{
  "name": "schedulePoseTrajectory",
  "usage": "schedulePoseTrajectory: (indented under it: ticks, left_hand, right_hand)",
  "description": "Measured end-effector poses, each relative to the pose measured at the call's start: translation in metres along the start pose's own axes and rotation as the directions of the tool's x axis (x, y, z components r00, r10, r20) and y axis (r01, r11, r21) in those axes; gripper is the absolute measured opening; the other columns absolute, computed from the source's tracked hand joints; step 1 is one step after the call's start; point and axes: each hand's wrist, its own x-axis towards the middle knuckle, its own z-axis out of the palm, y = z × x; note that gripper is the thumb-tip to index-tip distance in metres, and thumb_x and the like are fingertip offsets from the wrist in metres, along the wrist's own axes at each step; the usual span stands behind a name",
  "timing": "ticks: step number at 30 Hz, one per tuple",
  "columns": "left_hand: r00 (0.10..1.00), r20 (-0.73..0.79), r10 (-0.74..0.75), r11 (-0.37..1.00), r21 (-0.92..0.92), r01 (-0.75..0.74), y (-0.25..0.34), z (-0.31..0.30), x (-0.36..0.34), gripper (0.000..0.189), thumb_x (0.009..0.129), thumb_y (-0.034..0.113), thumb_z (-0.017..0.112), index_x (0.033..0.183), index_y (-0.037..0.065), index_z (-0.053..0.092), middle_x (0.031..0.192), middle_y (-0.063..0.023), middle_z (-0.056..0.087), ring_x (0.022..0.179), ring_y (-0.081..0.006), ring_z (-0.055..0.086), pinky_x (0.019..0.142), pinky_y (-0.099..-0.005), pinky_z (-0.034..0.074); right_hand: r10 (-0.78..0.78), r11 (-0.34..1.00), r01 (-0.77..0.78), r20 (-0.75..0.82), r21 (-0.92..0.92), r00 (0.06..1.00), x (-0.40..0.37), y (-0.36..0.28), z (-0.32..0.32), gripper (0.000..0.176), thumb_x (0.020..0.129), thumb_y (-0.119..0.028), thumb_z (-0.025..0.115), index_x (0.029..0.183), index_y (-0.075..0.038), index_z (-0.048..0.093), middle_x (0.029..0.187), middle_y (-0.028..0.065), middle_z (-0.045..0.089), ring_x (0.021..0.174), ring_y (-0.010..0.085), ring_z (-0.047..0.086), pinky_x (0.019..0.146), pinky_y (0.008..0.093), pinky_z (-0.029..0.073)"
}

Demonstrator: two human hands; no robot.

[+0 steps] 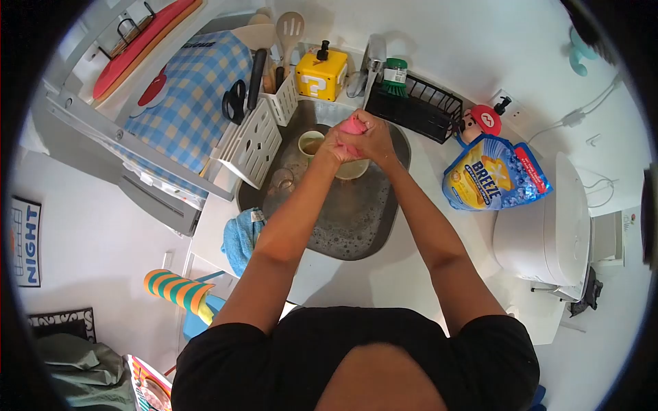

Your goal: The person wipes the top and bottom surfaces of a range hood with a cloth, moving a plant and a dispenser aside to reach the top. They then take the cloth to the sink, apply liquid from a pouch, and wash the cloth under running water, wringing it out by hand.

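Over the far part of the sink [406, 152], both of my hands are closed around a crumpled pink cloth [354, 125]. My left hand [334, 146] grips it from the left, and my right hand [374, 139] wraps it from the right. The hands touch, and most of the cloth is hidden between them. Cloudy, bubbly water fills the sink. Beside my left hand a cup [310, 142] stands in the water with brownish liquid inside. A pale bowl [351, 170] sits partly hidden under my hands. Further left is a clear glass [282, 179].
Left of the sink are a white utensil rack [255, 145] and a blue towel [241, 238]. Behind stand a yellow soap dispenser [321, 74], the faucet [374, 53] and a black rack [415, 111] with a green brush [395, 74]. A blue detergent pouch [490, 175] lies right.
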Motion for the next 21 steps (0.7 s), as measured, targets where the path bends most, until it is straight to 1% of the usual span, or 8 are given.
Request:
schedulePoseTrajectory:
  ticks: [4, 8, 10, 12, 17, 19, 20, 21]
  left_hand:
    - [0.977, -0.155, 0.144, 0.964, -0.203, -0.174, -0.017, 0.024, 0.012, 0.038, 0.086, 0.037, 0.033, 0.11, 0.012, 0.049, 0.112, -0.0105, 0.052, 0.106, -0.0289, 0.049, 0.09, -0.0509, 0.036]
    - [0.927, -0.275, 0.255, 0.906, -0.268, -0.328, -0.016, 0.037, 0.012, 0.039, 0.086, 0.036, 0.03, 0.109, 0.013, 0.05, 0.112, -0.0097, 0.052, 0.106, -0.0289, 0.048, 0.09, -0.051, 0.035]
    - [0.918, -0.28, 0.283, 0.91, -0.223, -0.348, -0.014, 0.031, 0.01, 0.039, 0.086, 0.036, 0.028, 0.108, 0.012, 0.05, 0.112, -0.0098, 0.052, 0.105, -0.0283, 0.049, 0.091, -0.0501, 0.035]
    - [0.981, -0.096, 0.166, 0.979, -0.104, -0.176, -0.008, 0.017, 0.008, 0.038, 0.087, 0.032, 0.03, 0.111, 0.009, 0.047, 0.114, -0.01, 0.051, 0.108, -0.0276, 0.047, 0.094, -0.046, 0.034]
    - [0.946, -0.159, 0.281, 0.923, -0.225, -0.312, -0.018, 0.009, 0.002, 0.031, 0.085, 0.026, 0.033, 0.104, 0.009, 0.05, 0.105, -0.0107, 0.055, 0.097, -0.0282, 0.053, 0.087, -0.0473, 0.04]
    - [0.937, -0.188, 0.295, 0.88, -0.329, -0.343, -0.02, 0.01, 0.001, 0.03, 0.085, 0.024, 0.034, 0.102, 0.006, 0.052, 0.104, -0.0124, 0.055, 0.095, -0.0283, 0.053, 0.086, -0.0475, 0.04]
    - [0.879, -0.277, 0.389, 0.839, -0.288, -0.462, -0.027, 0.029, -0.007, 0.025, 0.083, 0.017, 0.037, 0.099, 0.004, 0.051, 0.102, -0.0129, 0.056, 0.092, -0.0274, 0.054, 0.083, -0.0446, 0.042]
    - [0.803, -0.359, 0.476, 0.787, -0.234, -0.571, -0.033, 0.04, -0.012, 0.021, 0.081, 0.01, 0.04, 0.097, 0.003, 0.051, 0.099, -0.0135, 0.057, 0.089, -0.0264, 0.055, 0.079, -0.0416, 0.045]
  right_hand:
    - [-0.003, 0.998, 0.017, -0.247, 0.055, 0.969, 0.01, 0.018, 0.012, 0.03, 0.06, -0.017, 0.071, 0.068, -0.001, 0.047, 0.068, 0.0042, 0.056, 0.064, 0.0099, 0.051, 0.065, 0.0237, 0.045]
    - [0.14, 0.931, -0.066, -0.182, 0.36, 0.973, 0.015, 0.023, 0.015, 0.026, 0.062, -0.014, 0.07, 0.07, -0.001, 0.048, 0.072, 0.0057, 0.059, 0.066, 0.0112, 0.053, 0.067, 0.0244, 0.045]
    - [-0.03, 0.812, 0.129, -0.179, 0.569, 0.983, 0.016, 0.02, 0.014, 0.017, 0.069, -0.006, 0.065, 0.074, -0.001, 0.049, 0.079, 0.009, 0.062, 0.07, 0.0122, 0.056, 0.067, 0.0244, 0.045]
    - [0.041, 0.775, 0.035, -0.105, 0.631, 0.994, 0.011, -0.007, 0.007, 0.013, 0.072, -0.003, 0.062, 0.075, -0.002, 0.05, 0.078, 0.0091, 0.062, 0.07, 0.0116, 0.056, 0.067, 0.0243, 0.046]
    - [0.24, 0.791, -0.138, -0.096, 0.595, 0.966, -0.001, 0.003, 0.011, 0.006, 0.08, -0.003, 0.055, 0.077, -0.003, 0.05, 0.068, 0.006, 0.058, 0.065, 0.0108, 0.055, 0.067, 0.0243, 0.047]
    - [0.237, 0.28, 0.001, -0.07, 0.96, 0.969, -0.011, 0.019, 0.015, 0.014, 0.083, -0.015, 0.055, 0.076, -0.004, 0.05, 0.059, 0.003, 0.052, 0.062, 0.0143, 0.055, 0.067, 0.0264, 0.048]
    - [0.248, 0.277, 0.002, -0.074, 0.961, 0.966, -0.016, 0.034, 0.017, 0.014, 0.083, -0.015, 0.055, 0.076, -0.004, 0.05, 0.059, 0.003, 0.052, 0.062, 0.0143, 0.055, 0.067, 0.0264, 0.048]
    - [0.367, 0.058, 0.009, -0.03, 0.998, 0.93, -0.019, 0.051, 0.02, 0.017, 0.084, -0.019, 0.053, 0.076, -0.005, 0.05, 0.061, 0.0033, 0.051, 0.065, 0.0174, 0.056, 0.068, 0.0281, 0.048]
